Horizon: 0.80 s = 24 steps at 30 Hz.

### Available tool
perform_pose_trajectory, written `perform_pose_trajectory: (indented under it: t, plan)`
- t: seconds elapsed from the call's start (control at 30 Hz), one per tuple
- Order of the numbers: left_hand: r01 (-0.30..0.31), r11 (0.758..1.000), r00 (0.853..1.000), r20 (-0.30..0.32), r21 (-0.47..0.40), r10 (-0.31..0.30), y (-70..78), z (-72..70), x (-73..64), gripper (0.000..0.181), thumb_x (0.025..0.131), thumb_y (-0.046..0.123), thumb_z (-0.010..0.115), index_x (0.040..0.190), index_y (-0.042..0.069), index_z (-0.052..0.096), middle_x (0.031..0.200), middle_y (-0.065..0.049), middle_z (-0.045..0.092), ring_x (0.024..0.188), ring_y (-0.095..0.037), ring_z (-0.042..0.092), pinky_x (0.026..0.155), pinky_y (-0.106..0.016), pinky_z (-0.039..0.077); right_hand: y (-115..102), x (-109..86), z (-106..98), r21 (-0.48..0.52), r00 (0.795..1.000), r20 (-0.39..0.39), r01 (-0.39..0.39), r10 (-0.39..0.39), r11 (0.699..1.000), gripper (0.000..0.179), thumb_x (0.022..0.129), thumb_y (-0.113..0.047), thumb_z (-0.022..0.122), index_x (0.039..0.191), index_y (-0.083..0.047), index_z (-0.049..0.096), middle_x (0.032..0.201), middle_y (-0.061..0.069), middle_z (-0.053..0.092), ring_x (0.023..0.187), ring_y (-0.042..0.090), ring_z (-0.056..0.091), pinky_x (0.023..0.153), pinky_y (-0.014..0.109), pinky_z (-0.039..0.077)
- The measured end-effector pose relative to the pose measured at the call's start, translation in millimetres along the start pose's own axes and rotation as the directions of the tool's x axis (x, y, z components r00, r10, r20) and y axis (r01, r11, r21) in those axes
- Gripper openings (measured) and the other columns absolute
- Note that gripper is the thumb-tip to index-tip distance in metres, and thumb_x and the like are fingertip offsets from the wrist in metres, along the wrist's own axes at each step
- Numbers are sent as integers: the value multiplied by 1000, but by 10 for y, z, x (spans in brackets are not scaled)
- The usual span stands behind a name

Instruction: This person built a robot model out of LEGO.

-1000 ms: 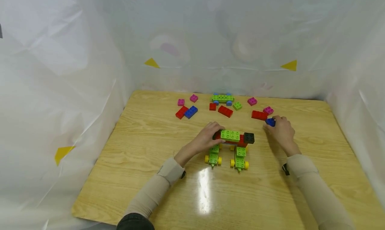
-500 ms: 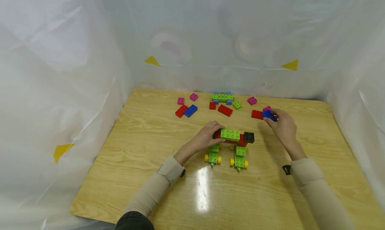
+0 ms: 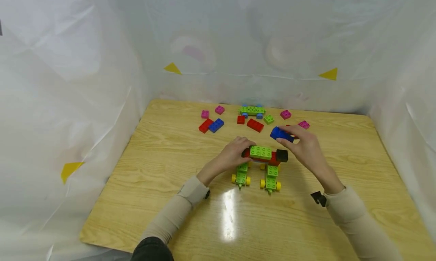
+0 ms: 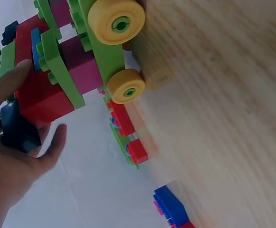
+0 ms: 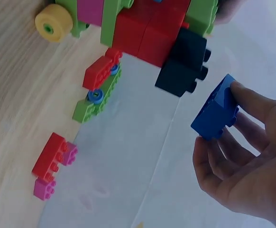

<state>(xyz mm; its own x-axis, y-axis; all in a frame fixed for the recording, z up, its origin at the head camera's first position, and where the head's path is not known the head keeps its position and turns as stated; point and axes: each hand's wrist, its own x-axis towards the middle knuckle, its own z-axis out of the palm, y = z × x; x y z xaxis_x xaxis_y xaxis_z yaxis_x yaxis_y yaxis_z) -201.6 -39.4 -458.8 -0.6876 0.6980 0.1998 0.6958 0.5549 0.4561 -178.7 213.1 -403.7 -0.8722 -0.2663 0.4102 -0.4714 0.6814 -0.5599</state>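
At the far left of the table [image 3: 136,200], two pink bricks [image 3: 205,114] lie near a loose red brick [image 3: 205,126] and a loose blue brick [image 3: 216,125] that touch each other. Next comes the left hand [image 3: 232,153], its thumb and fingers closed round the near end of the assembled model [image 3: 260,153], steadying it. The model looks well advanced: two supports on yellow wheels [image 3: 278,186] bear a red span topped with lime bricks, and a black block [image 3: 282,155] sits at its right end. Behind it, a green base with blue wheels [image 3: 252,110], two more red bricks [image 3: 255,125] and a lime brick [image 3: 269,119] are apart from the build. Rightward, the right hand [image 3: 309,146] pinches the held blue brick [image 3: 281,134] between thumb and fingers — off the table, near the black block but joined to nothing. Past it lie more pink bricks [image 3: 304,125] and a mostly hidden red one — all unused so far.
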Motion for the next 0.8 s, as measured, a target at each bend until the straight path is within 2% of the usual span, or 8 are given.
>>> perform_pose_trajectory:
  t: [0.13, 0.3, 0.47, 0.63, 0.8]
  plan:
    - [45, 992, 998, 41, 121, -51, 54, -41, 9, 53, 86, 25, 75, 133, 12, 54, 123, -3, 58, 111, -20, 50, 90, -34, 46, -53, -39, 52, 6, 999, 47, 14, -15, 1000, 39, 85, -12, 74, 122, -4, 65, 112, 16, 66, 90, 29, 63, 72, 48, 54]
    - [84, 983, 994, 61, 164, -95, 102, -64, 27, 54, 85, 24, 76, 133, 13, 55, 124, -3, 59, 110, -20, 51, 89, -36, 47, -93, -61, 91, 19, 995, 94, 25, -26, 1000, 41, 84, -13, 75, 123, -7, 65, 111, 11, 67, 91, 25, 63, 74, 46, 55]
    - [105, 983, 991, 66, 151, -116, 125, -73, 46, 53, 84, 22, 77, 131, 11, 55, 122, -3, 60, 106, -20, 52, 86, -33, 48, -128, -71, 119, 45, 989, 124, 71, -76, 996, 42, 82, -12, 77, 122, -8, 66, 110, 8, 67, 92, 23, 62, 75, 45, 54]
    - [122, 990, 989, 78, 75, -128, 122, -81, 50, 48, 85, 17, 75, 128, 8, 55, 120, -4, 60, 102, -19, 51, 83, -29, 48, -165, -78, 147, 87, 976, 152, 142, -154, 986, 41, 80, -8, 78, 120, -8, 68, 112, 7, 66, 98, 24, 61, 78, 45, 54]
    - [131, 991, 988, 83, 27, -133, 104, -80, 55, 46, 85, 16, 76, 125, 9, 55, 114, -2, 62, 96, -17, 51, 77, -27, 49, -200, -93, 192, 52, 968, 184, 165, -172, 985, 38, 82, -11, 76, 120, -9, 68, 112, 8, 65, 98, 24, 60, 77, 44, 54]
